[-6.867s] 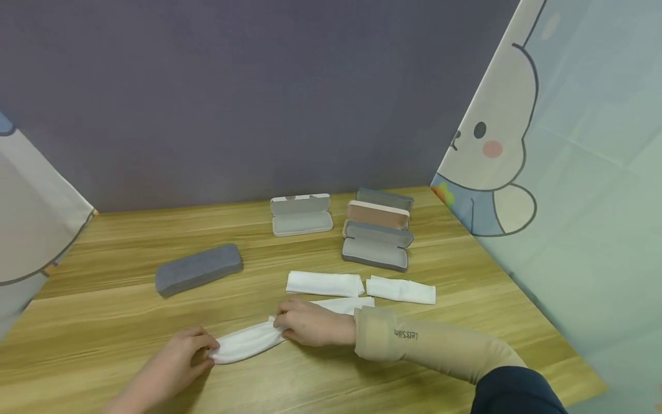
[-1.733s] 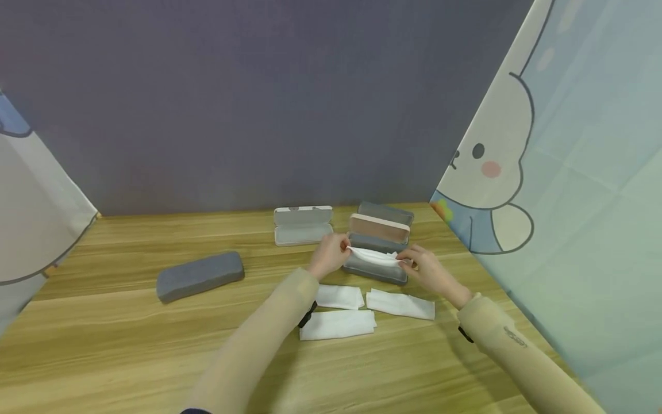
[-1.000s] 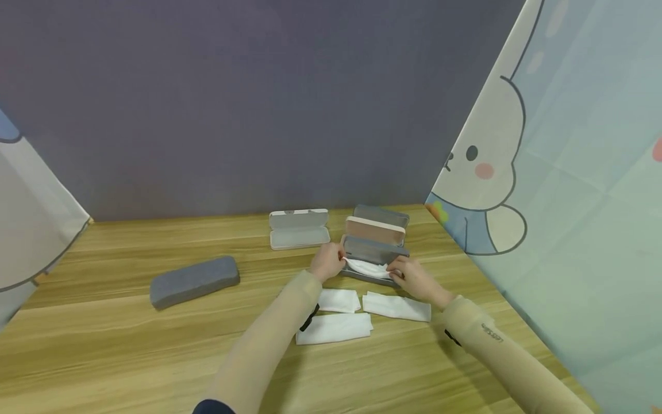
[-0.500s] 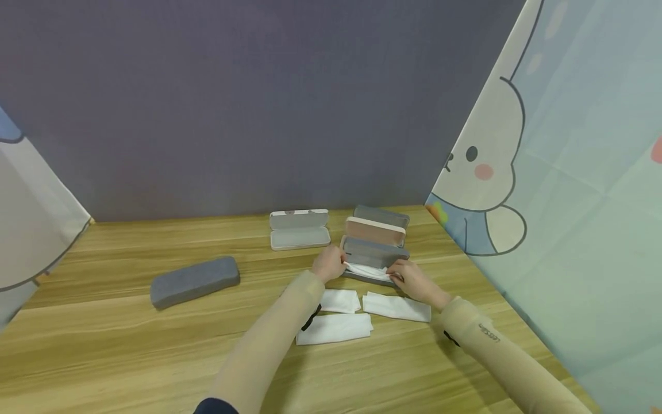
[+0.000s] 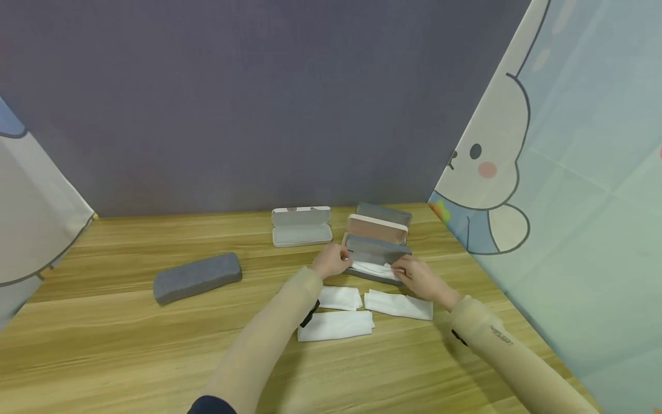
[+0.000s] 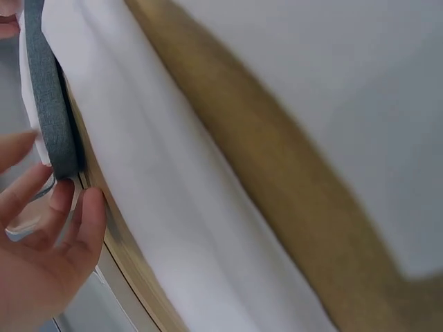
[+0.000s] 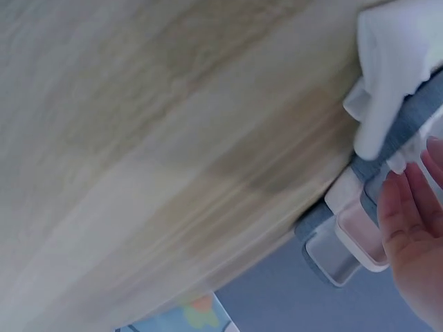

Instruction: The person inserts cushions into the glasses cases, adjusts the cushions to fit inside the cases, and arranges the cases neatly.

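Observation:
My left hand [image 5: 331,261] is at the left end of an open grey glasses case [image 5: 380,250], pinching one end of a folded white cloth [image 5: 368,268]. At the other end, my right hand [image 5: 420,279] has thumb and fingers around the cloth. The cloth lies along the lower half of the case, its lid raised behind. In the left wrist view, the thumb and index finger [image 6: 24,187] meet the cloth's end beside the case wall. A bit of white cloth shows at the fingertips [image 7: 393,181] in the right wrist view.
Three more folded white cloths [image 5: 336,326] lie in front of the case. Directly behind it stand an open pink-lined case [image 5: 380,228] and another grey one [image 5: 385,213]. An open white case [image 5: 301,227] sits to their left. A closed grey case [image 5: 197,278] rests farther left.
The flat cloth earlier handled at the table's front was carried to the grey case as a folded strip. Both hands have since lowered it from above the case into its lower half.

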Demonstrator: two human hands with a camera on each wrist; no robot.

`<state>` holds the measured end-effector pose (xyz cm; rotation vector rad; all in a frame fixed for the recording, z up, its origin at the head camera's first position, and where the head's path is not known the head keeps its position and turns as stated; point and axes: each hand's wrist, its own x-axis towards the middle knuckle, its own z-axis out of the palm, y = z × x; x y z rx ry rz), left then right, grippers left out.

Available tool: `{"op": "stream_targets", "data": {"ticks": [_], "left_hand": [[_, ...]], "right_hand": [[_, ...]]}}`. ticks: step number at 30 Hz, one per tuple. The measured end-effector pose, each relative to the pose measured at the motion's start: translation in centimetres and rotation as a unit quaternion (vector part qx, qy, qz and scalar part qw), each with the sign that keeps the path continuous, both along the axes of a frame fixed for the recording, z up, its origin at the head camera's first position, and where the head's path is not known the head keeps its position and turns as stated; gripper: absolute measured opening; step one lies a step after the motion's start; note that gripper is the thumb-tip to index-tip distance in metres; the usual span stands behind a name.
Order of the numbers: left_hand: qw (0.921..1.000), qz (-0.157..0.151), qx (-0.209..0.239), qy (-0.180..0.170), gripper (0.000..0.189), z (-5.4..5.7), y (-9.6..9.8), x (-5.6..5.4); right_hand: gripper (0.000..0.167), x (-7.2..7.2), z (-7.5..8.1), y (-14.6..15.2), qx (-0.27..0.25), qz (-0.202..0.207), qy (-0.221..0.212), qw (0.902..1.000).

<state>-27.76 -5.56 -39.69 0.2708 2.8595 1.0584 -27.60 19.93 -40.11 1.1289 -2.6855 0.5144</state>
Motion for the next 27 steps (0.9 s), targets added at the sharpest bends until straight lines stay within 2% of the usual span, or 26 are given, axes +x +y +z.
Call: {"op": "stream_targets", "data": {"ticks": [3, 7, 12, 16, 20, 22, 23, 25, 27], "left_hand": [[0.9995, 0.002, 0.032, -0.008, 0.024, 0.0, -0.3, 0.0], [0.9966, 0.023, 0.075, -0.025, 0.032, 0.1, -0.5, 0.0], [0.9925, 0.052, 0.095, -0.058, 0.047, 0.8, -0.7, 0.3], [0.9896, 0.061, 0.098, -0.086, 0.062, 1.2, -0.8, 0.3], [0.9842, 0.075, 0.108, -0.119, 0.076, 1.1, -0.6, -0.1], [0.9813, 0.082, 0.115, -0.131, 0.080, 1.1, -0.5, -0.3], [0.9789, 0.085, 0.123, -0.140, 0.082, 1.0, -0.4, -0.4], [0.9750, 0.091, 0.136, -0.150, 0.085, 1.0, -0.2, -0.4], [0.9702, 0.096, 0.153, -0.161, 0.086, 1.0, 0.0, -0.4]], "right_hand": [[0.015, 0.2, 0.4, 0.2, -0.008, -0.008, -0.016, 0.9998], [0.017, 0.6, 1.2, 0.6, -0.023, -0.020, -0.037, 0.9988], [0.019, 1.4, 2.1, 0.9, -0.044, -0.044, -0.062, 0.9961], [0.022, 1.9, 2.7, 1.0, -0.072, -0.071, -0.090, 0.9908], [0.027, 2.2, 3.2, 1.0, -0.098, -0.113, -0.134, 0.9796], [0.036, 2.3, 3.6, 0.9, -0.107, -0.149, -0.177, 0.9670], [0.044, 2.3, 3.8, 0.9, -0.112, -0.169, -0.205, 0.9576], [0.060, 2.2, 4.1, 0.8, -0.126, -0.210, -0.266, 0.9325], [0.075, 2.1, 4.3, 0.8, -0.147, -0.242, -0.327, 0.9015]]}}
